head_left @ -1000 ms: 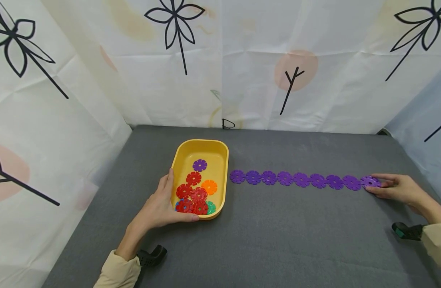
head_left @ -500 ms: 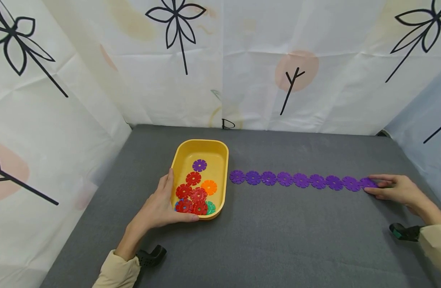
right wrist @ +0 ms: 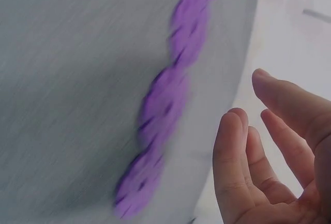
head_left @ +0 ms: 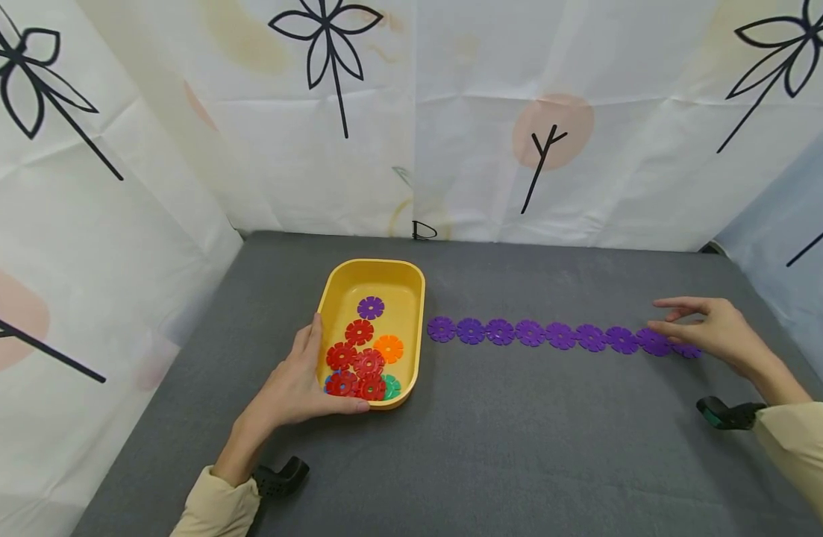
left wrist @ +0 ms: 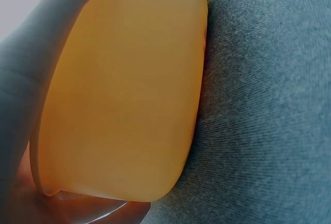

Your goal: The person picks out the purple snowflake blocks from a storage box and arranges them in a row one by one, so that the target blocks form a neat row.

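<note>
My left hand (head_left: 297, 384) grips the near left corner of a yellow plastic tray (head_left: 407, 373), thumb along its front and fingers at its left side. In the left wrist view, the tray's wall (left wrist: 124, 89) lies against that hand. Inside are several red flower-shaped discs (head_left: 360, 332), a purple one (head_left: 371, 306), an orange one (head_left: 388, 348) and a green one (head_left: 391, 386). Several purple flower-shaped discs form a row (head_left: 560, 335) right of the tray. My right hand (head_left: 716, 328) hovers above the row's right end; its fingers are apart and hold nothing in the right wrist view.
A grey cloth-covered table (head_left: 518, 447) lies under everything. White patterned fabric (head_left: 465, 149) hangs behind it and along both sides. Each wrist carries a black device, such as the one (head_left: 730, 414) by the right sleeve.
My right hand has let go of the last purple flower-shaped disc in the row and moved up and left. That disc now lies at the row's end. The left hand and tray stay put.
</note>
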The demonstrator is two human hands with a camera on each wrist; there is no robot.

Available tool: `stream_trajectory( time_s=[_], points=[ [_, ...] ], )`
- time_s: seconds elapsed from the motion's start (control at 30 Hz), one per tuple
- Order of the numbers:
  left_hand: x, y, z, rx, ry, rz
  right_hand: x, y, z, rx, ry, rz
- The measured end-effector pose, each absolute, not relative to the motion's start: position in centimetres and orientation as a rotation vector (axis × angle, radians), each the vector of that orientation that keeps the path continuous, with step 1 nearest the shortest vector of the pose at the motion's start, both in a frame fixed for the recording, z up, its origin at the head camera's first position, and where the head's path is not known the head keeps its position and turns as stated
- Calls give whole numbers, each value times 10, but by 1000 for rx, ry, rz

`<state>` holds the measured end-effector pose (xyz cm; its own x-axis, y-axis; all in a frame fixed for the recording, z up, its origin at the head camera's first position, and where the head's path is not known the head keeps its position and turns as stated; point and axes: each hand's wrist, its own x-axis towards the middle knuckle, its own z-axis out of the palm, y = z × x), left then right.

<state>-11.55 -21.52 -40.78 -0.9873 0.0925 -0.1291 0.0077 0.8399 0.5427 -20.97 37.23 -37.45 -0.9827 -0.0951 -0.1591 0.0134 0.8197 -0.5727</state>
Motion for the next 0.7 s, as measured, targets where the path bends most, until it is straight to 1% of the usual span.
stream_trajectory(
  time_s=[0.37,0.7],
  points=[
    [-115,-214,-405,58,2858,842,-223,310,-354,-240,2792,-901],
    [-116,-215,-406,60,2849,852,-228,265,-339,-363,2758,-977]
  ],
)
